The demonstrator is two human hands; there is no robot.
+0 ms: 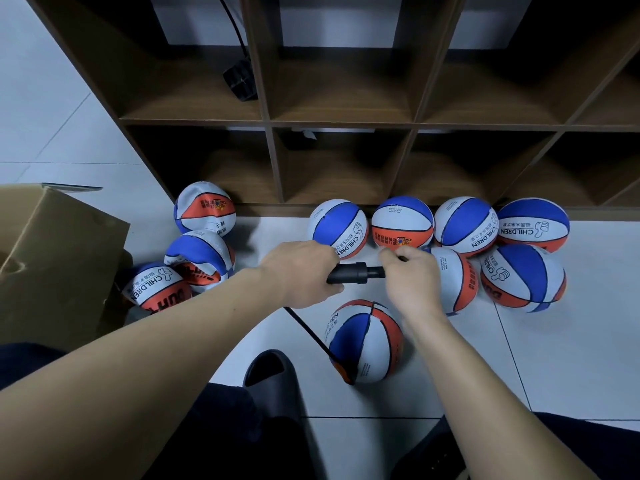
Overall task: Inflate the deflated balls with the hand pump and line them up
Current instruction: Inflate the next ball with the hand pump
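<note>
My left hand (301,271) grips the barrel of a black hand pump (349,273), held level above the floor. My right hand (408,277) grips the pump's handle end at the right. A thin black hose (308,332) runs down from the pump to a red, white and blue ball (367,341) on the floor just below my hands. Several round balls (464,225) stand in a row against the shelf base, with two more (523,277) in front. Three dented, soft balls (204,209) lie at the left.
A brown open shelf unit (346,123) fills the back, with a black object (240,79) in one upper cubby. A cardboard box (52,258) stands at the left. A black slipper (273,379) and dark trouser legs are at the bottom. The floor is pale tile.
</note>
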